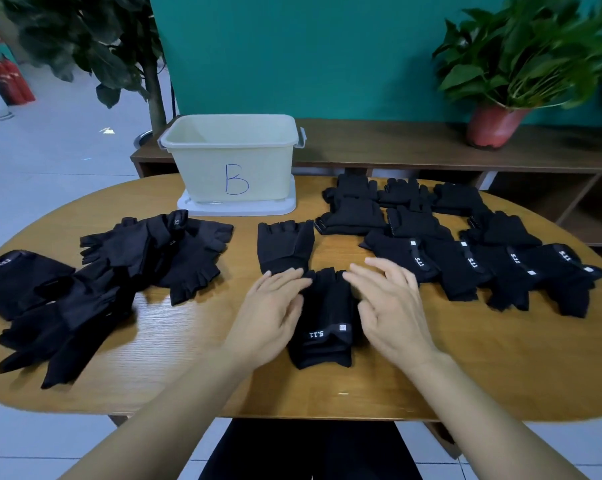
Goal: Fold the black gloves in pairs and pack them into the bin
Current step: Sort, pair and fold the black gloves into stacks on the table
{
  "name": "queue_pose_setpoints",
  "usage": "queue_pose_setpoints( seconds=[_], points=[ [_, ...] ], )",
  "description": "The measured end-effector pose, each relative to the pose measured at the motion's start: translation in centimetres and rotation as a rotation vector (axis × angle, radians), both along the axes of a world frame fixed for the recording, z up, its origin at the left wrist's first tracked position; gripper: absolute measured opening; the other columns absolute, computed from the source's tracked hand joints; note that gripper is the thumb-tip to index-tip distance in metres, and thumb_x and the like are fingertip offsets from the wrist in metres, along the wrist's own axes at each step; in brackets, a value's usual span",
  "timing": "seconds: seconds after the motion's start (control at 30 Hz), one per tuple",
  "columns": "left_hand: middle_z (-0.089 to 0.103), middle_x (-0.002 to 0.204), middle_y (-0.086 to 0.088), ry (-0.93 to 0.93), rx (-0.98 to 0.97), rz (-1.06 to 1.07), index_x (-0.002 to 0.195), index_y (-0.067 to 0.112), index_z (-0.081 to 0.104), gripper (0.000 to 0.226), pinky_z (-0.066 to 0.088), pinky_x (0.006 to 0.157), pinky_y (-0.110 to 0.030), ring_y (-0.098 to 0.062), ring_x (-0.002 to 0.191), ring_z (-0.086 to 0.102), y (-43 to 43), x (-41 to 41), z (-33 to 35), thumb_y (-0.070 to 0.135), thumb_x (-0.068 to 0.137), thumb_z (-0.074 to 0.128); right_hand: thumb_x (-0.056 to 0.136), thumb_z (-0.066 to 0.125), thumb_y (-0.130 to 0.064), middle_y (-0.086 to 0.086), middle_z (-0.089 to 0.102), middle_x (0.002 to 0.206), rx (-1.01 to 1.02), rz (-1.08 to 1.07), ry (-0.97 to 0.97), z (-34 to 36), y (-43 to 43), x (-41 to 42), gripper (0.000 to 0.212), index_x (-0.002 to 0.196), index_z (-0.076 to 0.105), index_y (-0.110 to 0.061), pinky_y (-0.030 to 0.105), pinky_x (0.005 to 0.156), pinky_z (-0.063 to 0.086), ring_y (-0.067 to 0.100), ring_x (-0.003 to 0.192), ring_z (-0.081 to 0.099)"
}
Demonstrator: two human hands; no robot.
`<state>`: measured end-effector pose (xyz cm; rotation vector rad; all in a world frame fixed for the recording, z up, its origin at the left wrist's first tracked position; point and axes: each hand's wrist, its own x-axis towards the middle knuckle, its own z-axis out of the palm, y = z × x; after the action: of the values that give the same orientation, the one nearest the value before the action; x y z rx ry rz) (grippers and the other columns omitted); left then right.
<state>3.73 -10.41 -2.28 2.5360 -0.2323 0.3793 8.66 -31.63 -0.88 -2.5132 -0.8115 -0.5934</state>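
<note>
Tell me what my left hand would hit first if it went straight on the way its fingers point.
The left hand points forward-right, so it would first meet the finger end of the glove between your hands; its fingertips seem at that edge, height unclear.

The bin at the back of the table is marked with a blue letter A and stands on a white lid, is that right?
Not quite. The head view shows the bin marked with a blue letter B, not A. It does stand on a white lid at the back of the table.
</note>
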Motion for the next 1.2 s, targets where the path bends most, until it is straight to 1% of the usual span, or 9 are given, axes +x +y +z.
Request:
queue_pose_setpoints(
  seconds=[0.07, 0.17, 0.3, 0.63, 0.8, 0.93, 1.03, 1.1, 1.2],
  points=[
    [0.021, 0.163, 0.001, 0.077, 0.073, 0.018, 0.154, 0.016, 0.031, 0.051, -0.006, 0.12, -0.02, -0.003, 0.149, 0.008, -1.5, 1.0, 0.2, 0.037, 0.108, 0.025, 0.098, 0.043, -0.017, 0.0, 0.055, 0.142, -0.034, -0.035, 0.102, 0.8, 1.2, 0.4, 0.042, 0.137, 0.057, -0.016, 0.031, 0.115, 0.014, 0.016, 0.141, 0.034],
    [-0.007, 0.166, -0.004, 0.257, 0.27, 0.034, 0.158, 0.011, -0.001, 0.061, -0.014, 0.12, -0.026, -0.011, 0.151, -0.014, -2.8, 1.2, -0.8, 0.044, 0.107, 0.011, 0.106, 0.021, -0.043, -0.001, 0.008, 0.165, -0.368, 0.064, 0.365, 0.3, 2.1, 0.6, 0.059, 0.158, 0.014, -0.016, 0.032, 0.121, -0.009, 0.01, 0.151, -0.004],
    [-0.026, 0.161, -0.005, 0.35, 0.409, 0.056, 0.154, 0.011, -0.018, 0.094, -0.018, 0.119, -0.032, -0.017, 0.147, -0.029, -2.8, 0.4, -2.2, 0.061, 0.075, -0.026, 0.099, 0.005, -0.058, -0.005, -0.02, 0.163, -0.531, 0.122, 0.489, -1.8, 1.8, 0.7, 0.069, 0.157, -0.008, -0.022, 0.035, 0.122, -0.013, 0.005, 0.147, -0.023],
    [-0.033, 0.157, -0.004, 0.34, 0.454, 0.102, 0.152, 0.012, -0.024, 0.096, -0.022, 0.118, -0.034, -0.016, 0.145, -0.033, -2.3, 0.5, -2.9, 0.065, 0.073, -0.03, 0.089, -0.005, -0.069, -0.009, -0.023, 0.161, -0.504, 0.106, 0.458, -2.9, 1.0, 1.3, 0.079, 0.156, -0.011, -0.027, 0.039, 0.122, -0.011, 0.003, 0.146, -0.025],
    [-0.025, 0.161, 0.001, 0.317, 0.462, 0.136, 0.148, 0.017, -0.027, 0.1, -0.024, 0.116, -0.036, -0.011, 0.145, -0.03, -0.5, 0.0, -3.3, 0.065, 0.062, -0.048, 0.09, -0.003, -0.068, -0.01, -0.019, 0.162, -0.49, 0.083, 0.476, -2.7, 1.1, 1.1, 0.078, 0.156, -0.01, -0.027, 0.042, 0.121, -0.013, 0.004, 0.146, -0.025],
    [-0.008, 0.164, 0.01, 0.192, 0.295, 0.109, 0.157, 0.024, -0.005, 0.091, -0.016, 0.121, -0.037, -0.003, 0.148, -0.019, 1.7, -1.8, -2.5, 0.071, 0.082, -0.027, 0.094, -0.001, -0.067, -0.013, -0.009, 0.164, -0.24, 0.101, 0.485, -1.9, 0.0, 0.7, 0.073, 0.157, 0.0, -0.03, 0.032, 0.121, -0.012, -0.004, 0.145, -0.021],
    [0.036, 0.157, 0.008, -0.064, 0.198, -0.003, 0.15, 0.026, 0.043, 0.065, 0.012, 0.119, -0.039, -0.006, 0.148, 0.024, 2.3, -3.3, -1.9, 0.063, 0.102, 0.019, 0.1, 0.014, -0.059, -0.015, 0.022, 0.159, 0.04, 0.073, 0.313, -1.4, -1.5, -0.4, 0.064, 0.153, 0.03, -0.028, 0.024, 0.122, 0.001, -0.008, 0.147, 0.003],
    [0.053, 0.143, 0.013, -0.159, 0.24, -0.143, 0.134, 0.029, 0.06, 0.052, 0.025, 0.109, -0.037, -0.005, 0.134, 0.044, 2.1, -3.8, -1.9, 0.063, 0.098, 0.043, 0.101, 0.029, -0.052, -0.014, 0.039, 0.151, 0.088, 0.08, 0.202, -1.2, -2.1, -1.6, 0.056, 0.146, 0.046, -0.024, 0.022, 0.121, 0.008, -0.005, 0.145, 0.02],
    [0.065, 0.127, 0.018, -0.144, 0.329, -0.254, 0.123, 0.03, 0.068, 0.055, 0.028, 0.102, -0.037, 0.0, 0.121, 0.052, 1.7, -3.7, -1.9, 0.068, 0.085, 0.058, 0.091, 0.046, -0.041, -0.009, 0.048, 0.147, -0.031, 0.16, 0.154, -1.5, -2.2, -3.3, 0.056, 0.142, 0.052, -0.02, 0.026, 0.121, 0.011, 0.001, 0.142, 0.031]
  ],
)
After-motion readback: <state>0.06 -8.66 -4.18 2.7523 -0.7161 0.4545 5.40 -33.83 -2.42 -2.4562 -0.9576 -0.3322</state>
